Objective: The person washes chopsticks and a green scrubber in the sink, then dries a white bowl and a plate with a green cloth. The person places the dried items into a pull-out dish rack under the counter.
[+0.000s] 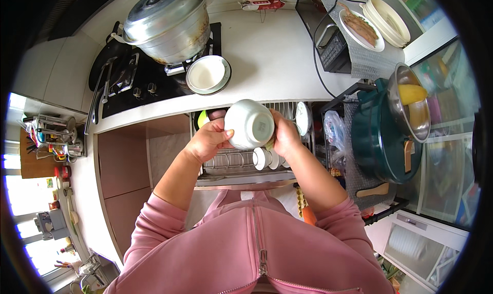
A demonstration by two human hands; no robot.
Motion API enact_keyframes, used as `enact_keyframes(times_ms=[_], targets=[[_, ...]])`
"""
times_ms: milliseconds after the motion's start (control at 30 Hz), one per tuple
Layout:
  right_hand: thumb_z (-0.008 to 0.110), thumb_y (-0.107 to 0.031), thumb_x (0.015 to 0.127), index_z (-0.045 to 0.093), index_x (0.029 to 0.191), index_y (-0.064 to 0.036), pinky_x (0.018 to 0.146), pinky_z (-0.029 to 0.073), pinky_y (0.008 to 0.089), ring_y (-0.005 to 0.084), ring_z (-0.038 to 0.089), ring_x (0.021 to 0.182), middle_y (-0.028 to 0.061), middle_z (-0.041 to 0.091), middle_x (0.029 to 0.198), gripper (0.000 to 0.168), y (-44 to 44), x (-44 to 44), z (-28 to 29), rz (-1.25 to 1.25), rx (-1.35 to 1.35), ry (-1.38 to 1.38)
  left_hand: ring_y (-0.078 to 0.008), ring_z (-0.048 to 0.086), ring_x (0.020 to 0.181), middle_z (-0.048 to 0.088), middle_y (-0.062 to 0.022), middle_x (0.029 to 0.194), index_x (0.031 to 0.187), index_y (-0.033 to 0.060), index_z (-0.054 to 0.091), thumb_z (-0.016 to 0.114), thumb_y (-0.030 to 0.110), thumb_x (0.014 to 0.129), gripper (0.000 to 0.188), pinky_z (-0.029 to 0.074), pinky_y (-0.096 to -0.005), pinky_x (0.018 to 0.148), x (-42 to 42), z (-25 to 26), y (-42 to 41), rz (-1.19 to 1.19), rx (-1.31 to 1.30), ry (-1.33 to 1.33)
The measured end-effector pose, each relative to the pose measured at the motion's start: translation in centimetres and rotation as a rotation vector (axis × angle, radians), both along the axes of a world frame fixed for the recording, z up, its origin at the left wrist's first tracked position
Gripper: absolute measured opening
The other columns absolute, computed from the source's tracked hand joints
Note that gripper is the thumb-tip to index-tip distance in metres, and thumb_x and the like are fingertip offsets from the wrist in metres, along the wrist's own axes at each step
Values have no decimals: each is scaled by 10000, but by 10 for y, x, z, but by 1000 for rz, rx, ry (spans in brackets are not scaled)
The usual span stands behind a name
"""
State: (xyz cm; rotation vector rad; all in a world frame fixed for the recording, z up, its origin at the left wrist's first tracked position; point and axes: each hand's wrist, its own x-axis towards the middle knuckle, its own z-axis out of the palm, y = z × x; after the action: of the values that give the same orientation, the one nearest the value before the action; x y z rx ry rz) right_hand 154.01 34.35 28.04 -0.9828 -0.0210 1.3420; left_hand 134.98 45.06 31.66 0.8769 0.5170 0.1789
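Note:
A white ceramic bowl (246, 124), its marked base turned towards me, is held above an open dish drawer. My left hand (210, 140) grips its left rim, thumb on the outside. My right hand (285, 134) holds the right side, fingers partly hidden behind the bowl; a bit of greenish cloth or sponge shows beneath that hand. Below, the wire rack (227, 160) of the drawer carries small white cups (262, 158) and, at the right, a white dish (302, 118). Another white bowl (207, 73) sits on a plate at the hob's front right edge.
A large aluminium pot (167, 28) stands on the black gas hob (154, 82), beside a dark wok (109, 57). At right are a black microwave (334, 49), a plate of food (360, 26), and a steel bowl (410, 101) on a dark green container (379, 132).

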Motion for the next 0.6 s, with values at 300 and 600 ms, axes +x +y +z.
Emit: enact_keyframes(times_ms=[300, 600], targets=[[398, -213, 929, 590, 1072, 0, 863, 423, 304, 182, 564, 942, 93, 605, 1001, 320, -9, -7, -18, -143, 84, -457, -71, 410, 633, 491, 36, 675, 799, 3, 577, 634, 109, 845, 129, 385, -258, 570, 19, 34, -13, -235, 649, 355], [555, 21, 709, 589, 1004, -29, 866, 397, 402, 315, 508, 955, 122, 549, 1028, 301, -6, -33, 31, -229, 310, -1721, -97, 463, 638, 572, -37, 692, 866, -26, 592, 627, 80, 806, 127, 421, -278, 580, 21, 16, -33, -117, 804, 435]])
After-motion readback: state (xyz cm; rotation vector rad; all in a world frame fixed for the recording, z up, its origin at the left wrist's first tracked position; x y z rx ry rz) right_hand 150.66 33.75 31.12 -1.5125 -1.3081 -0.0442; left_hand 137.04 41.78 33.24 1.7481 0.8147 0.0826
